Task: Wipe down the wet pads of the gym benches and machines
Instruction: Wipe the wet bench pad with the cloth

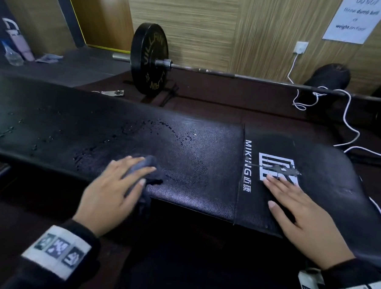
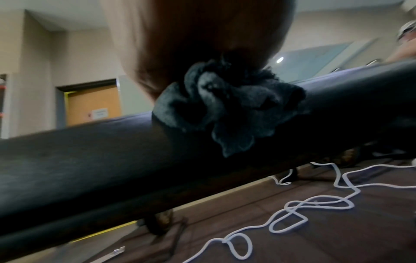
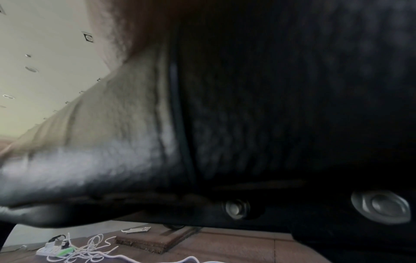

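A: Head view. What do we see on the bench pad [image 1: 196,140]?

B: We see a long black pad lying across the frame, with beads of water [image 1: 155,129] on its middle. The left hand [image 1: 114,189] presses a dark grey cloth [image 1: 147,164] onto the pad's near edge, fingers curled over the bunched cloth and gripping it. The right hand [image 1: 300,214] lies flat, fingers straight and spread, holding nothing, on the pad's end section just below the white logo [image 1: 278,169].

A: And beyond the pad?

B: We note a barbell [image 1: 211,71] with a black weight plate [image 1: 148,58] on the floor near the wall, and a white cable [image 1: 349,121] running from a wall socket [image 1: 301,47].

A: Left wrist view?

B: We see the cloth [image 2: 227,110] crumpled under the hand and draped over the pad's [image 2: 90,160] rounded edge, with the cable [image 2: 315,204] looped on the floor below.

A: Right wrist view?

B: We see only the pad's [image 3: 281,106] side, very close and dark, two metal studs [image 3: 235,208] underneath, and a power strip [image 3: 56,249] with tangled cable on the floor.
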`<state>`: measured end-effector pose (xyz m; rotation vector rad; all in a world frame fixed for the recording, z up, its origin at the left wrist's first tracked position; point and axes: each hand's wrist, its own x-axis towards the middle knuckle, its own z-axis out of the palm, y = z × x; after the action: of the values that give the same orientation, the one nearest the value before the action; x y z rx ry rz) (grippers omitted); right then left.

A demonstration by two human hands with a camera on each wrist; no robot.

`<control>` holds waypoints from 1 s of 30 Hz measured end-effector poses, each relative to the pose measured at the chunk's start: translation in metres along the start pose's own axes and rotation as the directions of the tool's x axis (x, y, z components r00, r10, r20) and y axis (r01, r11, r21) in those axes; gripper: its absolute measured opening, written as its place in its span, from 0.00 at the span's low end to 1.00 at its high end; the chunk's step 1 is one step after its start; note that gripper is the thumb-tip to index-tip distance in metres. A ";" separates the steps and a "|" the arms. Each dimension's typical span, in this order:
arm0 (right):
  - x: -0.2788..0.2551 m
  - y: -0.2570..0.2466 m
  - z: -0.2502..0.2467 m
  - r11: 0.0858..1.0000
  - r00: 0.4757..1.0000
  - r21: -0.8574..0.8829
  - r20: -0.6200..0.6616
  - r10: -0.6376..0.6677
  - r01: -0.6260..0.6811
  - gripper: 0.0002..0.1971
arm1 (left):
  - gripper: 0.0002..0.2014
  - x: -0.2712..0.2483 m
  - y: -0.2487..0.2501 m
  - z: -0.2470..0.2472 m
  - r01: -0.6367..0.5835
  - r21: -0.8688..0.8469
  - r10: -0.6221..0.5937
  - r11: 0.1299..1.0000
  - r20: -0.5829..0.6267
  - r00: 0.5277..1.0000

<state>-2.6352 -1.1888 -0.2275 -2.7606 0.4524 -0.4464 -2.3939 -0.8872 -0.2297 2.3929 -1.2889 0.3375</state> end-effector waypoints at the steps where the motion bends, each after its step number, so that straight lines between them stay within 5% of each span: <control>1: 0.000 0.000 0.000 1.000 1.000 0.003 -0.002 -0.001 0.001 0.27 | 0.20 0.003 -0.013 -0.003 0.062 0.006 -0.062 0.998 -0.012 0.998; 5: 0.001 -0.001 0.001 1.000 1.000 -0.006 -0.012 0.000 0.000 0.28 | 0.24 0.029 -0.038 -0.003 0.282 0.004 -0.282 0.959 -0.019 0.959; 10: 0.002 -0.002 0.002 1.000 0.999 0.007 -0.036 -0.002 0.002 0.28 | 0.27 0.058 -0.023 0.017 0.386 0.150 -0.403 0.910 0.110 0.909; 13: 0.004 0.000 0.005 0.999 0.996 -0.010 -0.073 0.044 -0.045 0.34 | 0.31 0.063 0.000 0.026 0.329 0.170 -0.352 0.929 0.127 0.927; 17: 0.005 0.002 0.006 0.994 0.994 -0.052 -0.049 0.093 -0.095 0.39 | 0.25 0.059 0.045 0.032 0.157 0.119 -0.168 0.980 0.090 0.982; 22: 0.010 0.008 0.000 0.977 0.973 -0.026 0.093 0.211 -0.209 0.46 | 0.20 0.050 0.072 0.027 0.016 -0.009 -0.014 1.000 0.221 0.975; 26: 0.015 0.012 0.000 0.977 0.968 0.006 0.134 0.212 -0.215 0.43 | 0.19 0.054 0.062 0.022 0.006 -0.069 0.015 0.998 0.305 0.952; 30: 0.022 0.005 -0.011 0.958 0.958 0.073 0.104 0.268 -0.276 0.43 | 0.20 0.063 0.062 0.023 0.141 -0.022 -0.125 0.990 0.343 0.931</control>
<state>-2.6201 -1.2040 -0.2138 -2.5700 0.7583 -0.2620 -2.4105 -0.9750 -0.2109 2.5597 -1.2461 -0.1555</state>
